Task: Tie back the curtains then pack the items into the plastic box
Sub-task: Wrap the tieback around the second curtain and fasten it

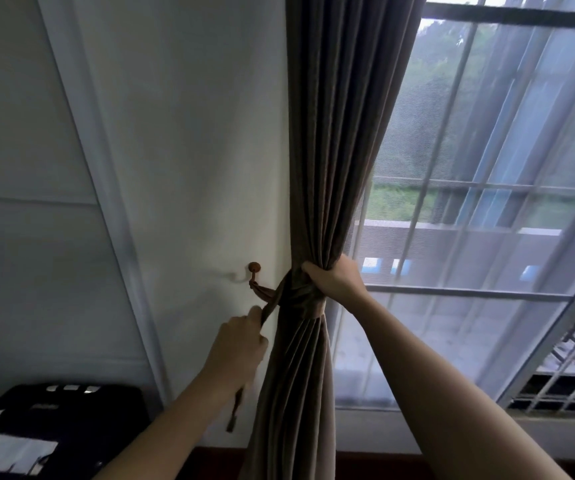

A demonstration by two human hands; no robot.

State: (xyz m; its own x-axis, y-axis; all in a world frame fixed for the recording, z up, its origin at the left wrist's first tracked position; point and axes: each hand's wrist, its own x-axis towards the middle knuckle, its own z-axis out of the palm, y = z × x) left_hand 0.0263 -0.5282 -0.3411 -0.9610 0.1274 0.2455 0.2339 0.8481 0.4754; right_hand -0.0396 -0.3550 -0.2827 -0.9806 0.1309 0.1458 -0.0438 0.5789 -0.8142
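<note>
A brown curtain (334, 140) hangs gathered beside the window, cinched at its waist by a matching tieback band (300, 297). My right hand (331, 277) grips the bunched curtain just above the band. One end of the band runs left to a round wooden wall hook (254, 268). My left hand (236, 344) holds the band's other end, which runs through the fist and dangles below it (234, 410). No plastic box is in view.
A white wall (192, 150) is to the left of the curtain. The barred window (487, 168) with a sheer white curtain fills the right. A dark case (54, 431) with a white sheet on it sits at the lower left.
</note>
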